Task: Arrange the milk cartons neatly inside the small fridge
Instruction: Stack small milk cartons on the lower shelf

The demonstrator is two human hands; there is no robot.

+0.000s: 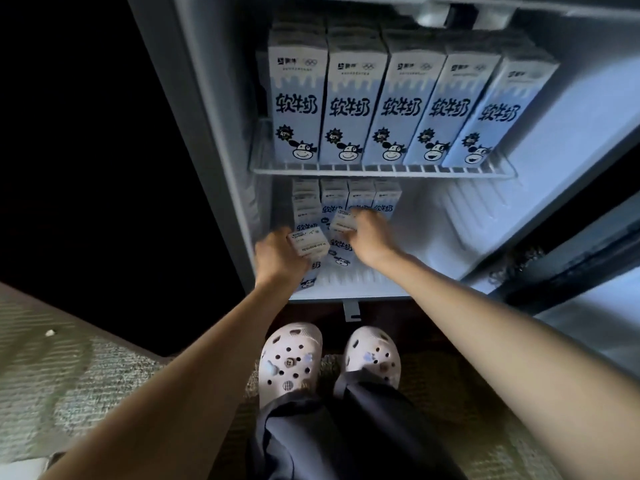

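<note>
Five top cartons (349, 109) stand upright side by side along the front of the wire shelf (381, 170) in the open fridge (540, 140). More rows sit behind them. Under the shelf, back cartons (360, 199) stand in rows at the rear left of the lower compartment. The left hand (277, 258) is clasped around the top of the left carton (309, 242), which is upright at the front left corner of that compartment. Just beside it, the right hand (370, 237) grasps the top of the right carton (343, 224), also upright, in front of the back cartons. Whether these two rest on the fridge floor cannot be told, as both are slightly blurred. Outside the fridge, pale clogs (289, 362) and dark trousers (346, 438) are over carpet (69, 375).
</note>
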